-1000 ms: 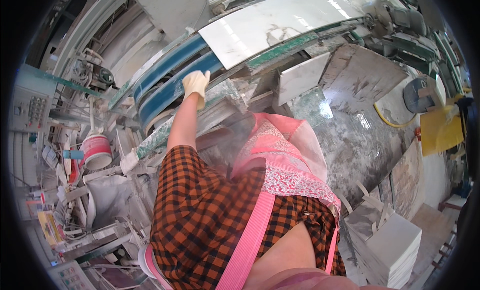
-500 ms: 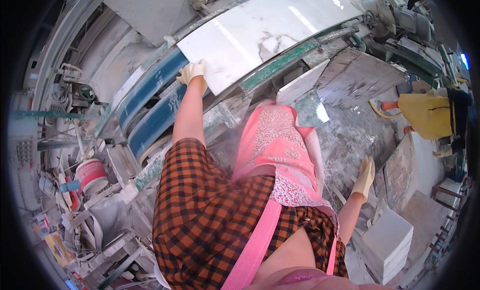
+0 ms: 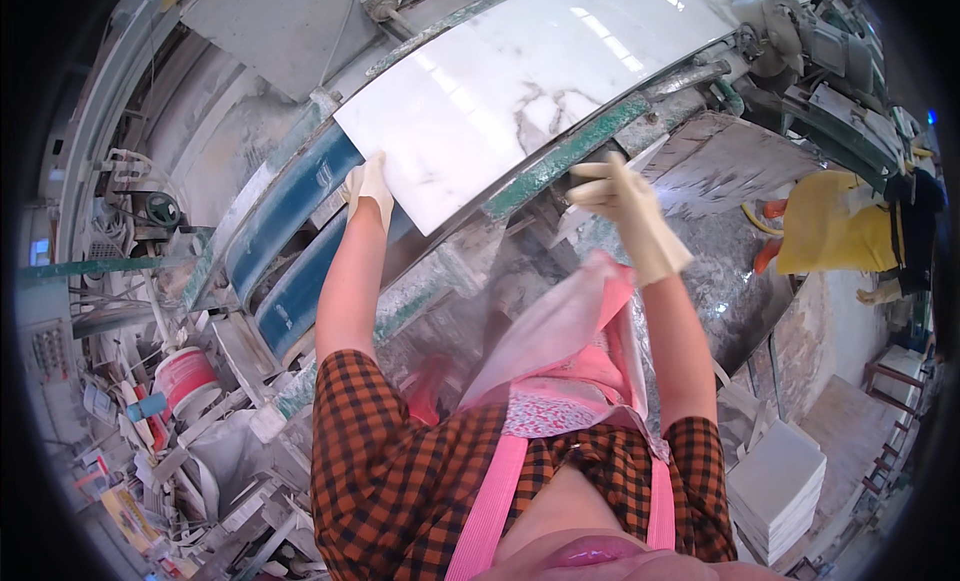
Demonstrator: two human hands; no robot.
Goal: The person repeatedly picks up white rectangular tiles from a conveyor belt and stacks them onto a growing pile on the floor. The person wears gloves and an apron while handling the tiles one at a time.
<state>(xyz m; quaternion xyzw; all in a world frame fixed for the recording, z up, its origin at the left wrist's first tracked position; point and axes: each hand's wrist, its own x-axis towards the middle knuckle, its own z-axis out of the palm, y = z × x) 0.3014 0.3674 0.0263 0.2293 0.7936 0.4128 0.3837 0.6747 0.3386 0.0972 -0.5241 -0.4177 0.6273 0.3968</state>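
Observation:
A white marble slab (image 3: 460, 131) with grey veins lies on a machine bed with blue belts (image 3: 300, 206) and a green side rail (image 3: 570, 161). My left hand (image 3: 368, 191), in a cream glove, grips the slab's left end edge; its fingertips are partly hidden there. In a matching glove, my right hand (image 3: 628, 216) is raised near the green rail, beside the slab's near long edge. Its fingers are spread with nothing in them, and it looks apart from the slab.
Several stacked white tiles (image 3: 775, 486) stand at lower right. A panel (image 3: 730, 156) leans beyond my right hand. Scrap pieces and a red-and-white bucket (image 3: 187, 378) crowd the left. A co-worker in a yellow apron (image 3: 835, 226) stands at far right.
My right hand has swung up from low on the right to beside the slab. My left hand stays at the slab's end, now lower along its edge. My apron has shifted.

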